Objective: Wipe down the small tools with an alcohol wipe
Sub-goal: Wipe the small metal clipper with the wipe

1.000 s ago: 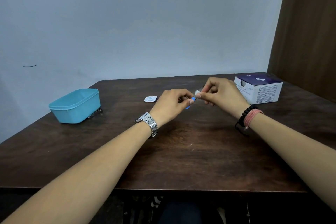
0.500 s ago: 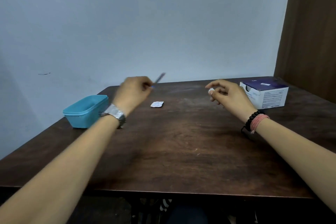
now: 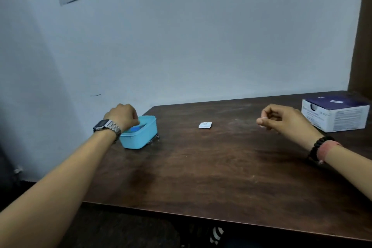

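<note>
Your left hand [image 3: 122,116] moved from mid-counter over the blue tub [image 3: 141,137], fingers curled, grip unclear. Right hand [image 3: 281,121] still pinches the wipe [image 3: 264,117]; bare counter [image 3: 221,167] between.

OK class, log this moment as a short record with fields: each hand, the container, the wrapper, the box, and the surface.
left hand: over the blue container, fingers curled down into it; what it holds is hidden
right hand: raised above the table, pinching a small white wipe
blue container: open, near the table's left edge, a blue item inside
torn wrapper: flat, mid-table
white and purple box: far right
table: dark wood
</note>
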Available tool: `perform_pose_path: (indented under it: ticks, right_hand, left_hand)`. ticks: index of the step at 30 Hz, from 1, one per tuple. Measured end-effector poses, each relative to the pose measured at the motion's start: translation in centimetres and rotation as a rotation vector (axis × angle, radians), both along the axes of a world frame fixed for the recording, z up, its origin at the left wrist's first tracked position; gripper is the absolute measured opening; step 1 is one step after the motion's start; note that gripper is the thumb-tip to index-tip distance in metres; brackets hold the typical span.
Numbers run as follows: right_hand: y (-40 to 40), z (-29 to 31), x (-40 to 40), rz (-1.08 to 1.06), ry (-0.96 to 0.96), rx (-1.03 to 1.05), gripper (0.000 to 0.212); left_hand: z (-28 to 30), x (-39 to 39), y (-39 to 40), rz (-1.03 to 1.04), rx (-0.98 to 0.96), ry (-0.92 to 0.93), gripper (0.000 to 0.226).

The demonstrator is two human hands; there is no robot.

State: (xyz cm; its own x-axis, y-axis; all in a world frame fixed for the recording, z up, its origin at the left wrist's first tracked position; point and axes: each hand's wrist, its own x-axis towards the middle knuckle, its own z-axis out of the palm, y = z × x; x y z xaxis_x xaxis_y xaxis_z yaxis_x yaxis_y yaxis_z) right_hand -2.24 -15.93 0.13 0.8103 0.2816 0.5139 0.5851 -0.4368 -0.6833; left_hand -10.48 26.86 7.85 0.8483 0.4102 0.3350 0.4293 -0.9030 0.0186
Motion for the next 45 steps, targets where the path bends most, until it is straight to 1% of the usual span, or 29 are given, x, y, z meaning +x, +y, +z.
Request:
perform_pose_path:
  ticks: [2, 4, 5, 7, 10, 16, 19, 24, 28, 30, 32, 34, 36, 38, 39, 42, 45]
  right_hand:
    - [0.0, 0.0, 0.0, -0.019, -0.01, -0.025, 0.018]
    - [0.1, 0.1, -0.1, -0.02, -0.02, -0.015, 0.021]
    - [0.1, 0.2, -0.1, -0.021, -0.025, -0.006, 0.022]
    - [0.1, 0.4, -0.3, -0.022, -0.034, -0.005, 0.023]
    - [0.2, 0.5, -0.8, -0.014, -0.027, -0.045, 0.022]
    - [0.3, 0.6, -0.9, 0.007, -0.036, -0.076, 0.021]
    - [0.3, 0.6, -0.8, 0.016, -0.034, -0.087, 0.021]
    - [0.3, 0.4, -0.6, 0.023, -0.047, -0.073, 0.02]
    - [0.4, 0.4, -0.7, 0.039, -0.042, -0.064, 0.02]
    - [0.5, 0.5, -0.7, 0.046, -0.04, -0.042, 0.021]
    - [0.5, 0.5, -0.7, 0.038, -0.025, -0.035, 0.021]
    - [0.6, 0.4, -0.6, 0.042, -0.001, -0.034, 0.02]
    - [0.7, 0.1, -0.5, 0.069, 0.047, -0.016, 0.017]
    - [0.7, -0.2, -0.1, 0.077, 0.092, 0.026, 0.009]
    - [0.6, -0.3, 0.2, 0.083, 0.108, 0.055, 0.006]
    - [0.7, -0.5, 0.8, 0.12, 0.157, 0.135, 0.009]
    - [0.8, -0.7, 1.0, 0.157, 0.212, 0.193, 0.007]
  left_hand:
    - [0.1, 0.1, -0.8, -0.036, 0.049, -0.076, 0.016]
    - [-0.2, 0.5, -2.2, -0.125, 0.087, -0.123, 0.017]
    - [-0.7, 0.7, -3.1, -0.17, 0.1, -0.106, 0.018]
    - [-2.1, 1.4, -4.8, -0.21, 0.137, -0.004, 0.021]
    - [-4.6, 2.1, -6.5, -0.161, 0.238, 0.144, 0.024]
    - [-6.8, 2.4, -8.2, -0.085, 0.387, 0.198, 0.029]
    - [-6.8, 2.5, -8.4, -0.084, 0.386, 0.205, 0.027]
    - [-6.5, 3.2, -8.2, -0.116, 0.287, 0.191, 0.018]
    - [-6.6, 3.3, -8.5, -0.126, 0.271, 0.207, 0.02]
    - [-6.6, 3.7, -9.2, -0.188, 0.197, 0.18, 0.024]
    - [-6.4, 4.3, -10.2, -0.313, 0.055, 0.092, 0.027]
    - [-5.9, 4.8, -11.9, -0.469, -0.177, -0.017, 0.023]
    - [-5.1, 5.2, -13.9, -0.609, -0.466, -0.091, 0.016]
    - [-4.6, 5.7, -16.2, -0.719, -0.749, -0.117, 0.013]
    - [-4.5, 5.9, -17.2, -0.757, -0.856, -0.119, 0.014]
    - [-4.9, 6.6, -20.0, -0.828, -1.049, -0.111, 0.016]
    - [-6.8, 7.3, -21.0, -0.858, -1.227, -0.129, 0.012]
